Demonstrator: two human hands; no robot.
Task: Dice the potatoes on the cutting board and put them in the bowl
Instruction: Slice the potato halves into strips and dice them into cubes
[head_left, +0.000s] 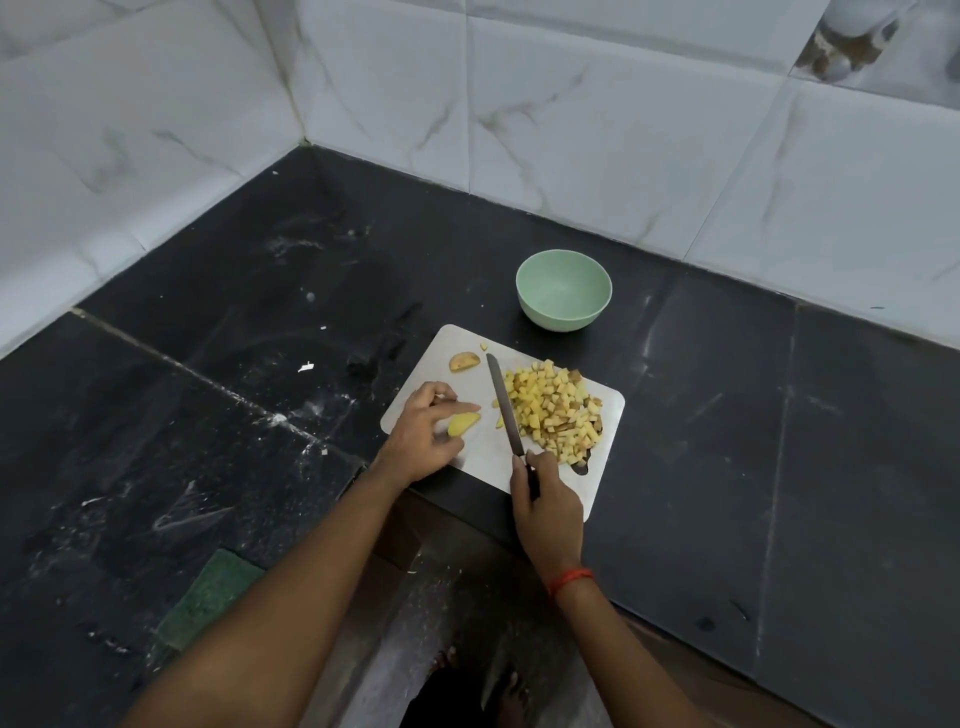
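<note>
Yellow potato wedge (464, 425) on the cutting board (488, 460) is pinched by the left hand (423, 436), lying roughly crosswise just left of the knife (505, 408) gripped in the right hand (545, 501), diced pile (553, 415) past the blade.

This is a kitchen, by the look of it a home one. A dark stone desk (234, 291) runs into a corner under glossy white, marble-patterned wall tiles (597, 130). On it lies a pale cutting board (483, 447) heaped with diced potatoes (556, 415), with a mint-green bowl (558, 319) just beyond it. The right hand (545, 506) grips a knife (504, 405), and the left hand (423, 434) holds a potato wedge (464, 423) on the board. A green scouring pad (210, 597) lies near the desk's front edge. White smears and crumbs mark the stone.
</note>
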